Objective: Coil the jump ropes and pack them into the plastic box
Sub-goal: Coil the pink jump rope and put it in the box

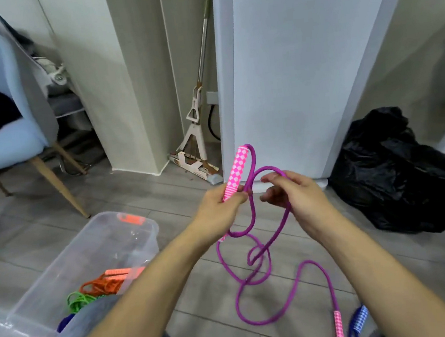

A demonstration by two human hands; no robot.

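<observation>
Hands coiling a purple jump rope [257, 271] above the floor [201, 294].
Left hand [221, 209] grips one pink checkered handle [237, 173] upright; right hand [293, 196] pinches a loop of the cord just beside it. The rest of the rope trails in loose loops on the floor, ending at a second pink handle [338, 326] beside a blue rope handle [359, 321]. The clear plastic box [129, 233], at the person's left, holds orange rope [104, 285] and green rope [77, 300].
</observation>
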